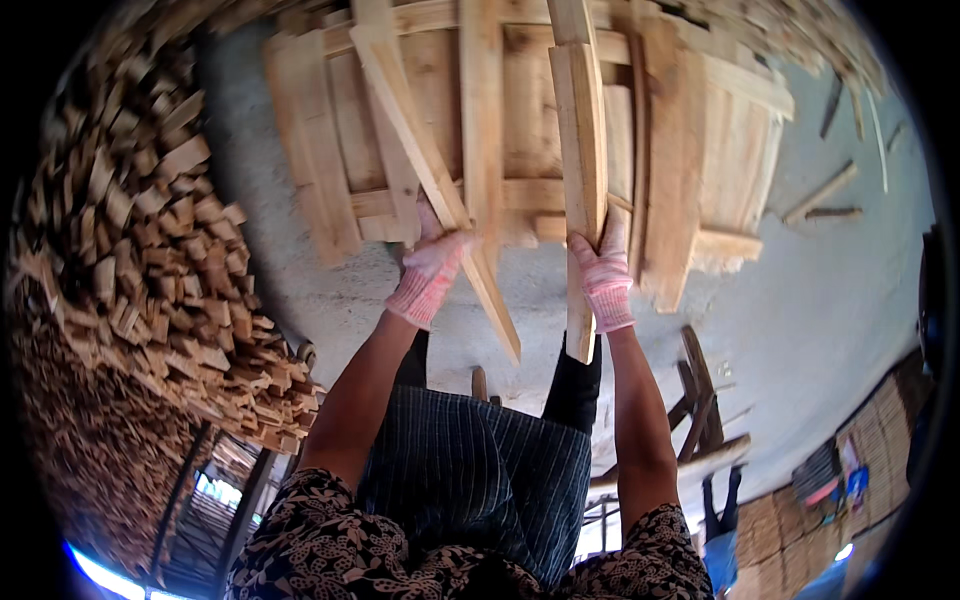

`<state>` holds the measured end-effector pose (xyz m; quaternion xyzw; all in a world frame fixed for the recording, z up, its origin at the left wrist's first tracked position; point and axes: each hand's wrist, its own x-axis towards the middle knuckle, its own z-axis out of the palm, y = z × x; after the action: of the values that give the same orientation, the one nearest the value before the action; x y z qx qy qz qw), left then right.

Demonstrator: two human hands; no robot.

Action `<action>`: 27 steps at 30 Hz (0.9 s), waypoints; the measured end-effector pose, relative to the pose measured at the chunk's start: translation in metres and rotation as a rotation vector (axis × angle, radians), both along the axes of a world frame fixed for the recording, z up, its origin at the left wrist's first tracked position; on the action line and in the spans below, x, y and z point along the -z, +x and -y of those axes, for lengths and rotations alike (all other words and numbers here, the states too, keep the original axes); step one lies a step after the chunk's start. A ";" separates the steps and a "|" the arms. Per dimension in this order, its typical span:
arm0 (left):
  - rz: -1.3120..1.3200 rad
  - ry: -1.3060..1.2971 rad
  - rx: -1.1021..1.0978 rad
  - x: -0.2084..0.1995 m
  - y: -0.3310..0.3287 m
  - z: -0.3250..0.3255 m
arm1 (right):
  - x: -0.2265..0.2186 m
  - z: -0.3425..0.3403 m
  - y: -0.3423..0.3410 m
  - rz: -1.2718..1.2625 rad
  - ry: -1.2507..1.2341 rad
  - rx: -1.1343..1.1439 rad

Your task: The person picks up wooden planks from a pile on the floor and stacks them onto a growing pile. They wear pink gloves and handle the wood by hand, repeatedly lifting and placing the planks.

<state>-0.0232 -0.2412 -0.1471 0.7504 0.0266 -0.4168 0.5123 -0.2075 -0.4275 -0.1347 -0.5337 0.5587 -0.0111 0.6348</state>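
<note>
Both of my hands wear pale pink knit gloves. My left hand (pixel 436 268) is closed around a narrow wooden strip (pixel 412 133), which slants from the upper left down towards my legs. In my right hand (pixel 604 270) is a thicker wooden plank (pixel 580 140), gripped near its lower end and pointing away from me. Past its far end another board continues, and I cannot tell whether the two touch. Beneath and beyond both hands lie several flat boards (pixel 673 160), some laid across others. Parts of them are hidden by the held pieces.
A tall pile of split wood pieces (pixel 150 250) fills the left side. On the grey concrete floor (pixel 790 260), loose sticks (pixel 820 192) lie to the right. A rough wooden stand (pixel 703 400) is near my right forearm. Another person's legs (pixel 720 505) show at the lower right.
</note>
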 end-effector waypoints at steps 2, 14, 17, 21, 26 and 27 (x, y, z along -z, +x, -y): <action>0.034 -0.056 -0.102 -0.027 0.020 -0.003 | -0.008 0.001 0.042 -0.006 0.094 0.002; 0.478 0.354 -0.030 -0.011 0.156 -0.057 | 0.048 0.009 0.125 -0.512 -0.637 -0.669; 0.619 0.517 0.103 0.015 0.184 -0.064 | 0.066 0.021 0.113 -0.191 -0.564 -0.482; 0.601 0.538 0.085 0.017 0.190 -0.050 | 0.052 0.060 0.130 -0.182 -0.629 -0.485; 0.540 0.278 0.005 0.015 0.178 -0.061 | 0.068 0.069 0.179 -0.316 -0.568 -0.414; 0.504 0.198 -0.032 0.008 0.175 -0.061 | 0.084 0.072 0.156 -0.098 -0.634 -0.359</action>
<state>0.1516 -0.1804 -0.1551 0.8763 -0.0492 -0.2040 0.4336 -0.0510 -0.4994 -0.2184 -0.7935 0.4544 -0.0466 0.4021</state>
